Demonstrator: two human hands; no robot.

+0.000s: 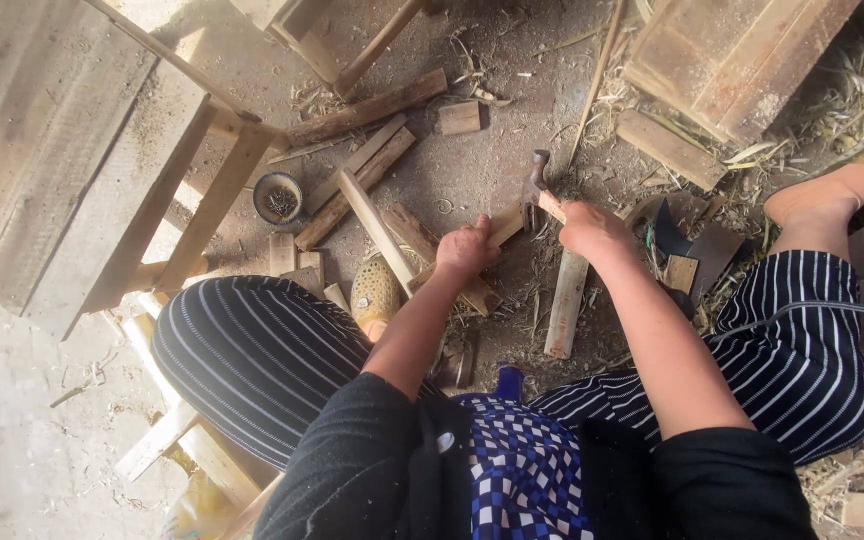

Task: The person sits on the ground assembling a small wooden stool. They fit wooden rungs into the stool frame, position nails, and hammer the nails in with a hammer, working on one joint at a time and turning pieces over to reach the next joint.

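Observation:
My right hand (592, 228) grips the wooden handle of a claw hammer (535, 185), whose dark metal head points up and away above the ground. My left hand (465, 248) presses down on a short wooden block (505, 226) lying on the dirt floor just below the hammer head. Both arms reach forward between my knees, which are in striped trousers. A wooden slat (375, 228) lies to the left of my left hand.
A small round tin of nails (278, 198) sits on the ground at left. Loose slats (357, 172) and offcuts (460, 117) litter the dirt. A wooden frame (152, 190) stands at left, a wooden box (732, 60) at top right, a slat (565, 303) under my right arm.

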